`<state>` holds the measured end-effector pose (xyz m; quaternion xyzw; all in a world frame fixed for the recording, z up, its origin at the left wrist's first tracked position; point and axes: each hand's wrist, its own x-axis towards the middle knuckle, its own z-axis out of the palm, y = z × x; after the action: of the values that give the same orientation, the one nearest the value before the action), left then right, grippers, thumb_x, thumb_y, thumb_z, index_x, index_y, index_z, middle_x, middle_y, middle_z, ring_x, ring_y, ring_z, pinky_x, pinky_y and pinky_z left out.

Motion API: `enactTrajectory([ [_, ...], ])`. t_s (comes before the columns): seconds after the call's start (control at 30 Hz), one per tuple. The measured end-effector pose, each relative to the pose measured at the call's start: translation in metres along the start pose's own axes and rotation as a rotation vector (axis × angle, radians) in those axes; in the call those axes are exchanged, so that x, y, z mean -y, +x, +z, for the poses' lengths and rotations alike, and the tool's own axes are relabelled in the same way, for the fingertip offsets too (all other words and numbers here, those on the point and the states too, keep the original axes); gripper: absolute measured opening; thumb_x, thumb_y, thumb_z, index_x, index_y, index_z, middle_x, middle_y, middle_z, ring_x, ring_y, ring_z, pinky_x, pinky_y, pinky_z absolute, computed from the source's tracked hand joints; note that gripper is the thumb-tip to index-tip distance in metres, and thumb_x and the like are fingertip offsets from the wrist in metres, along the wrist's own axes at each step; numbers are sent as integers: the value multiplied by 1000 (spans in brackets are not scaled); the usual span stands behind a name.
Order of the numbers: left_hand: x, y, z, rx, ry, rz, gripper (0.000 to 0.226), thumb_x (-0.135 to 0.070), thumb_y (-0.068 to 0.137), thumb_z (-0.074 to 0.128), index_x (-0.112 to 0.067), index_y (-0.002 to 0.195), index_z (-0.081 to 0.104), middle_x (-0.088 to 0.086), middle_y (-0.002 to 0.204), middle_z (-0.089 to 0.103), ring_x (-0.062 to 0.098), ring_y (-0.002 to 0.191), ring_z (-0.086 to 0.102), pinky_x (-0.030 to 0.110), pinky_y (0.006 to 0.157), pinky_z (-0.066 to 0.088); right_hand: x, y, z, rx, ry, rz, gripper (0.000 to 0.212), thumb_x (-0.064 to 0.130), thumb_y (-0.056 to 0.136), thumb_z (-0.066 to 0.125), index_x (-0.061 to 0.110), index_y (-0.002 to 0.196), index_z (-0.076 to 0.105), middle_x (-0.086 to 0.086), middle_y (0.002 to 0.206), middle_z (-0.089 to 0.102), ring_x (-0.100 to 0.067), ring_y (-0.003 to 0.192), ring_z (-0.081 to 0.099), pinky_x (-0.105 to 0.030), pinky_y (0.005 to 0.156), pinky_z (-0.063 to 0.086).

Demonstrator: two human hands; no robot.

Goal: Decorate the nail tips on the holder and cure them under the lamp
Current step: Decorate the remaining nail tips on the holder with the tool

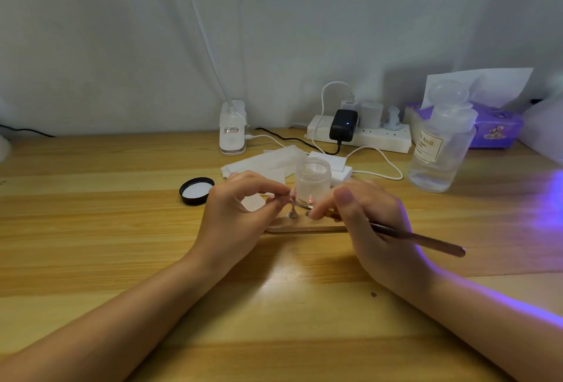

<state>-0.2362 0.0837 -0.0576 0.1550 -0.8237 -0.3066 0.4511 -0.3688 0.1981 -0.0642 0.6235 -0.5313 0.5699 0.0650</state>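
The left hand (240, 202) is positioned over the left end of the wooden holder (304, 227), with thumb and forefinger curled together and pinching a small pink nail tip (293, 194) mounted on a metal stand. The right hand (365, 214) grips a thin brush (426, 240) in a pen hold; the brush handle extends back and to the right past the hand, and the working end points left toward the pinched tip. The exact contact point of the brush end is too small to tell. A second pink nail tip (310, 198) stands just beside the first, close to the right fingertips. The holder lies flat on the bench (91, 229), largely covered by both hands.

Directly behind the holder stands an open frosted jar (313, 179). Its black lid (197, 190) lies inverted on the bench to the left. White wipes (262, 162) lie behind the left hand. A white clip-on lamp base (233, 128) stands further back. A power strip (359, 135) with several plugged adapters lies along the rear wall. A clear pump bottle (441, 144) stands at the right, with a purple tissue box (496, 128) behind it. Violet light falls on the bench and on the right forearm from the right edge.
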Motion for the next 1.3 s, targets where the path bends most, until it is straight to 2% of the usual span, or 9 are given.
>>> enactTrajectory([
  [0.2,1,0,0,12,5,-20,16,-11,73,73,-21,85,70,-11,79,67,5,79,58,12,71,40,0,1,-3,-44,59,54,38,36,95,31,23,77,62,9,74,63,-1,75,58,-32,68,44],
  [0.3,0,0,0,14,0,-21,18,-11,73,73,-23,85,69,-13,80,67,5,79,58,12,72,40,0,1,-2,9,31,83,49,45,94,29,16,79,66,8,78,65,-6,79,60,-39,71,46],
  [0.43,0,0,0,7,-1,-20,17,-10,73,73,-23,84,70,-13,78,66,5,78,58,12,72,41,0,0,0,9,32,-58,56,39,98,27,10,71,67,12,74,59,1,73,56,-34,69,44],
  [0.63,-1,0,-1,11,-16,-48,16,-13,74,72,-27,83,70,-16,80,67,6,80,60,15,73,43,0,1,-3,-5,28,103,44,49,93,27,28,79,63,13,78,64,-3,79,59,-43,72,46],
  [0.8,-4,0,0,7,-39,-44,8,-27,72,69,-30,80,70,-16,77,68,9,78,61,21,73,45,0,-1,1,24,10,-78,53,40,98,28,14,76,69,13,77,63,-2,77,60,-37,74,44],
  [0.9,-4,0,0,13,-51,-53,11,-25,72,69,-25,83,72,-14,79,69,13,81,62,25,74,46,-1,0,-3,-50,54,20,44,43,96,28,28,77,64,13,75,63,-3,76,59,-38,69,46],
  [0.97,-3,-1,0,14,-53,-58,11,-20,73,71,-24,84,72,-12,80,70,14,82,62,26,74,47,-2,1,-4,-49,56,102,43,45,95,29,26,78,64,11,78,64,-6,78,60,-37,70,46],
  [1.17,-4,0,-1,16,-45,-41,13,-22,73,70,-31,82,69,-16,79,68,9,80,61,18,73,45,-1,1,2,43,-1,-104,51,39,98,28,12,80,68,6,78,64,-12,77,62,-39,71,47],
  [1.3,-3,0,-1,12,-47,-56,16,-18,73,71,-30,84,69,-16,81,69,8,82,61,17,74,45,1,2,-2,-52,40,-7,47,41,97,27,18,81,65,8,78,64,-9,76,60,-38,67,46],
])
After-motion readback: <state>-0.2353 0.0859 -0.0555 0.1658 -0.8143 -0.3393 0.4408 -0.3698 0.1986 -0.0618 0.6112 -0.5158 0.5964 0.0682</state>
